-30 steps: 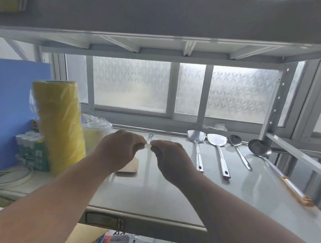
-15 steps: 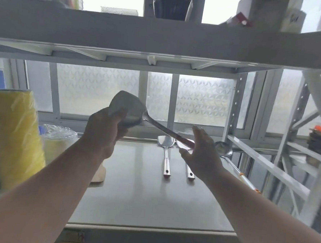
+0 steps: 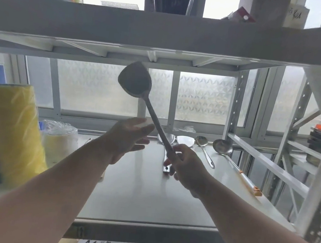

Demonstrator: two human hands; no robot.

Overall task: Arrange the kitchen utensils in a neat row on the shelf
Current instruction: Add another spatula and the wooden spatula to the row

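Observation:
My right hand (image 3: 187, 165) grips the handle of a metal spatula (image 3: 135, 81), whose blade points up and left, high above the shelf (image 3: 140, 189). My left hand (image 3: 126, 137) hovers open just left of the handle, fingers spread, touching nothing. Behind the hands several utensils lie side by side at the back of the shelf: a turner (image 3: 168, 137) partly hidden by the handle, a second turner (image 3: 185, 140), a spoon (image 3: 205, 152) and a ladle (image 3: 231, 159) with orange handle ends.
A yellow wrapped roll (image 3: 13, 124) and a plastic-covered stack (image 3: 59, 140) stand at the shelf's left. An upper shelf (image 3: 166, 30) hangs close above the spatula. A slanted white rail (image 3: 267, 163) and rack posts bound the right side.
The spatula passed from my left hand to my right: the left let go of the blade and opened, the right closed on the handle and swung the blade upward.

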